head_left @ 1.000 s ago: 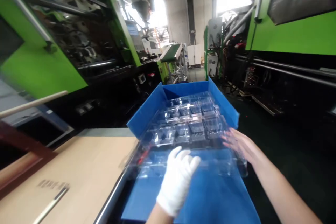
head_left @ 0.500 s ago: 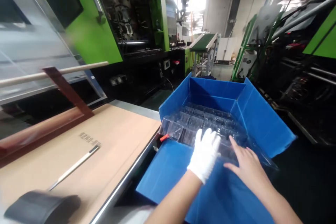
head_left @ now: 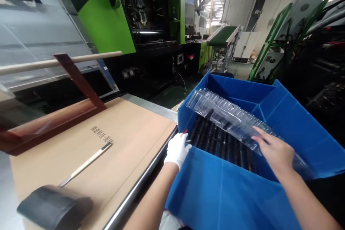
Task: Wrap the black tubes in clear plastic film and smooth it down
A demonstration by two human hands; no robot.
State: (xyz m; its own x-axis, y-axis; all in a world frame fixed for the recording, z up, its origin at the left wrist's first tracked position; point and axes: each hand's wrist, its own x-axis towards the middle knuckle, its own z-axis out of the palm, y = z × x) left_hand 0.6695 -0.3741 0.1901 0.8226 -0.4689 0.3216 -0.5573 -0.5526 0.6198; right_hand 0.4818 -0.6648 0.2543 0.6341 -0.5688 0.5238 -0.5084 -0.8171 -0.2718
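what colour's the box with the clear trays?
The box is blue, clearest in the head view.

The left hand wears a white, wrist-length glove.

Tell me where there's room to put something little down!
The cardboard has a bare patch between the white-handled tool and the side nearest the box, and another beyond the printed letters. Inside the box it's crowded: black parts, the clear tray and the right hand.
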